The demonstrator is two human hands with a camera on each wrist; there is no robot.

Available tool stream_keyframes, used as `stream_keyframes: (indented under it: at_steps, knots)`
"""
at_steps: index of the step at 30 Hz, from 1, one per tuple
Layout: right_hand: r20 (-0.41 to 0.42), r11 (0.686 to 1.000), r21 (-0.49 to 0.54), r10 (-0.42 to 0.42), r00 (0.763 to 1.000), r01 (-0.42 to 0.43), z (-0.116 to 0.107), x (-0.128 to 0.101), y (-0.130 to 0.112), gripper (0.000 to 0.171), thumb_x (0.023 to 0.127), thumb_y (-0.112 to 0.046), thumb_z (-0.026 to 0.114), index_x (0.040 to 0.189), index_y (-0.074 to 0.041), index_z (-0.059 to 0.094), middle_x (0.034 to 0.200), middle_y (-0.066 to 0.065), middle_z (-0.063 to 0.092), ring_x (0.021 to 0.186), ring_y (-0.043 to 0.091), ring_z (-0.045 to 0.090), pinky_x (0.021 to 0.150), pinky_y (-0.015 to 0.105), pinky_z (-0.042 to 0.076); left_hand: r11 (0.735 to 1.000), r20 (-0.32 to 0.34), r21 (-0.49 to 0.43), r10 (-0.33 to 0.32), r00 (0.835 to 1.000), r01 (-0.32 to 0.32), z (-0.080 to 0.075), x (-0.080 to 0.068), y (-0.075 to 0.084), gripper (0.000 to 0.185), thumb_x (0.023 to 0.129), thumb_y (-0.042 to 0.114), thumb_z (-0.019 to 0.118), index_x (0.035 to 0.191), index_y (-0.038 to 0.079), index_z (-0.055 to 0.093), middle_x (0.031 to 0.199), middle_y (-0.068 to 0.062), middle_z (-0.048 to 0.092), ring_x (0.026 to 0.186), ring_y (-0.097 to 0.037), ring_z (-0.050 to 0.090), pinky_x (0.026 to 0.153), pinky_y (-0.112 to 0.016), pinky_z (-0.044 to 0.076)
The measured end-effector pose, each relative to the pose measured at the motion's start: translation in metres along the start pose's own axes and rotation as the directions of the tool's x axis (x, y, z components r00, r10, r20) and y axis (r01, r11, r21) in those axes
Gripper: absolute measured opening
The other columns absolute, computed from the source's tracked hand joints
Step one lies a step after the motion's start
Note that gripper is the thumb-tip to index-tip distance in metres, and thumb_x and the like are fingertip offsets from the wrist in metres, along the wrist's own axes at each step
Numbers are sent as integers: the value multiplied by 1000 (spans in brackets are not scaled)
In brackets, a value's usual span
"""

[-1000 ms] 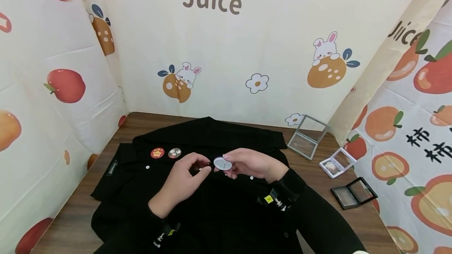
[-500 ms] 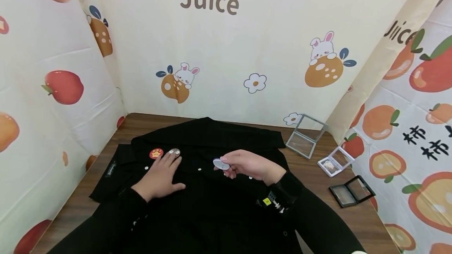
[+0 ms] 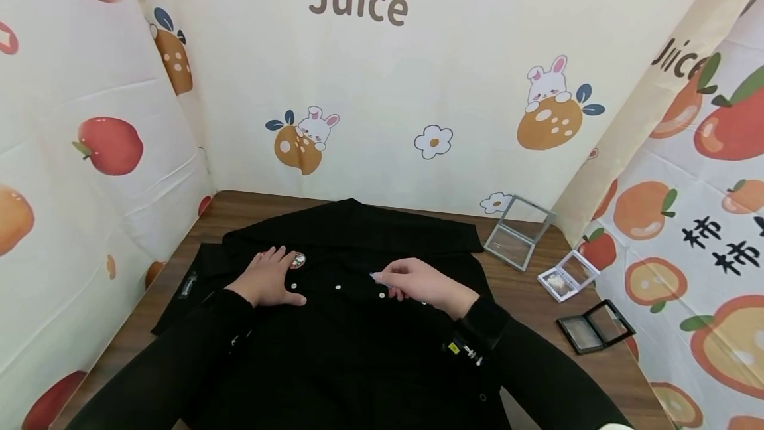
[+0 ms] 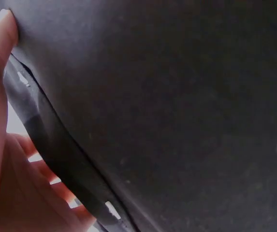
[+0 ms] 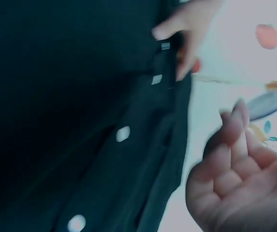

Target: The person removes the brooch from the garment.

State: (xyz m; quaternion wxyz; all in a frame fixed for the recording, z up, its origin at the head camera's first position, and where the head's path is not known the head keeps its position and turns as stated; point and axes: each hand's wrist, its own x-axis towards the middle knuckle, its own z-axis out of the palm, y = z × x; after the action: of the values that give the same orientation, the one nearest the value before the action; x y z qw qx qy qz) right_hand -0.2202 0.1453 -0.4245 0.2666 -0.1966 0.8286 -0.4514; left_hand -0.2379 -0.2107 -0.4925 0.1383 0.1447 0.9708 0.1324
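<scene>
A black shirt [image 3: 358,337] with white buttons is spread on the table. My left hand [image 3: 266,279] lies palm down on it, fingers spread, over a red badge that is nearly all hidden. Beside its fingertips a badge with a pale pattern [image 3: 298,261] sits on the cloth. Over the middle of the shirt, my right hand [image 3: 418,283] pinches a round pin badge between thumb and fingers. The head view catches only the badge's thin edge; the right wrist view shows its pale, blurred face [image 5: 268,105].
To the right stand three hinged, glassy cases, all opened out: a silver one [image 3: 518,233] at the back, a white one [image 3: 571,276] and a black one [image 3: 587,314] nearer. Printed curtains [image 3: 370,71] close off the brown table [image 3: 621,383] behind and at both sides.
My left hand has left the held badge and moved left, down onto the shirt over the red badge. In my right hand the badge has turned from face-on to edge-on.
</scene>
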Motion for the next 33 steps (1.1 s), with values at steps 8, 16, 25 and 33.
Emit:
stream_keyframes:
  at_steps: [8,16,25,33]
  knots:
    - [-176,953,-296,12,984,-64,4,-9,20,43,100,-55,62,108,-15,73,85,-1,66,75,16,60,70,35,51,1000,-21,-13,10,1000,-10,2,-2,-2,114,79,66,81,157,-4,35,162,-34,24,149,-54,19,119,-67,12]
    - [-309,931,-332,45,950,-152,-6,-14,41,46,97,-55,66,114,-11,71,86,-4,63,71,13,59,64,33,50,999,-40,44,20,999,-18,2,1,-5,114,76,68,81,155,-3,39,160,-33,31,147,-52,27,118,-67,18]
    - [-432,884,-374,101,896,-280,-36,-13,61,52,98,-56,65,118,-8,69,96,0,66,77,15,58,68,34,50,997,-6,72,24,1000,-23,-10,13,-9,113,75,67,83,154,-3,42,157,-32,35,145,-50,31,117,-69,19]
    - [-497,877,-342,135,857,-336,-66,-20,76,55,100,-55,62,117,-3,68,99,7,67,80,21,60,71,37,51,998,16,44,33,999,-34,-15,14,-23,109,75,62,86,154,-1,44,158,-33,34,144,-54,31,115,-69,24]
